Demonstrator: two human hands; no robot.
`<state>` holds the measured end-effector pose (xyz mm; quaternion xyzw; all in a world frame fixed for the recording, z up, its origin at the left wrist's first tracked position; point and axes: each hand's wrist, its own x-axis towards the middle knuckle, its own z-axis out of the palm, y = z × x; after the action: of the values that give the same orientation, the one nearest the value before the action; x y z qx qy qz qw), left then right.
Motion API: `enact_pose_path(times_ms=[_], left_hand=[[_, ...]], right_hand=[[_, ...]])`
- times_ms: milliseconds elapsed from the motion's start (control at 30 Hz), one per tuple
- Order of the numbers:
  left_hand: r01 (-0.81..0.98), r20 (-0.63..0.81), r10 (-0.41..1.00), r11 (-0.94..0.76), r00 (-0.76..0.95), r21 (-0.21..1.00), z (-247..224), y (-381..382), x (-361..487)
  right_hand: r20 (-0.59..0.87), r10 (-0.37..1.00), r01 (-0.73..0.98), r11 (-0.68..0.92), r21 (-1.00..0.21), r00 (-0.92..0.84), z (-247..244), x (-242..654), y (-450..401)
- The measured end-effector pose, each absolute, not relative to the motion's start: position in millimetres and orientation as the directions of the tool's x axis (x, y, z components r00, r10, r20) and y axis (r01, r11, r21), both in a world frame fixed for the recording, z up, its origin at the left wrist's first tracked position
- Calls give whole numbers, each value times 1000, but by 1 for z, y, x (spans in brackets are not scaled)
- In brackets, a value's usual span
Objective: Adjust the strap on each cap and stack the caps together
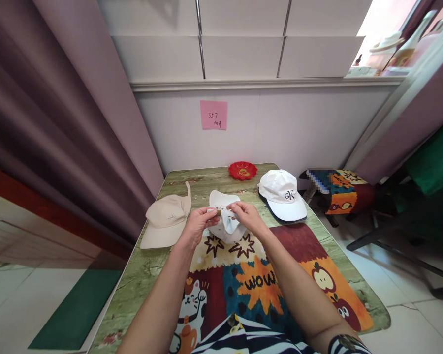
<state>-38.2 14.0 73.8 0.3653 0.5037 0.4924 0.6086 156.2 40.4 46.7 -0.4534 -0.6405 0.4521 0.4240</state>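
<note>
A white cap [227, 231] rests on the table between my hands, its brim pointing away from me. My left hand [199, 222] pinches the strap end with a small brass-coloured buckle at the cap's back. The fingers of my right hand [246, 216] are closed on the other side of the strap. To the left lies a beige cap [167, 219] with its strap sticking up. On the right, a white cap with dark letters [282, 194] sits on top of a dark one, of which only the edge shows.
A red scalloped dish [242, 170] stands at the back of the wooden-patterned table [147, 265]. A colourful mat [258, 285] covers the near part. Behind is a wall with a pink note [213, 115]. A cloth-covered stool [341, 191] stands to the right.
</note>
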Motion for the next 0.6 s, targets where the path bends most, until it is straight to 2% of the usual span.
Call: enact_pose_path(times_ms=[100, 300, 433, 600], left_hand=[[-230, -260, 966, 252, -8, 940, 74, 17, -43], [-210, -271, 962, 270, 27, 940, 75, 18, -44], [-165, -266, 963, 268, 35, 949, 78, 16, -46], [-103, -252, 967, 255, 41, 961, 82, 14, -48]], right_hand=[[93, 971, 141, 126, -982, -221, 44, 171, 42], [60, 939, 146, 116, -982, -340, 39, 177, 39], [59, 944, 139, 109, -984, -324, 39, 171, 38], [77, 953, 214, 144, -966, -295, 45, 167, 37]])
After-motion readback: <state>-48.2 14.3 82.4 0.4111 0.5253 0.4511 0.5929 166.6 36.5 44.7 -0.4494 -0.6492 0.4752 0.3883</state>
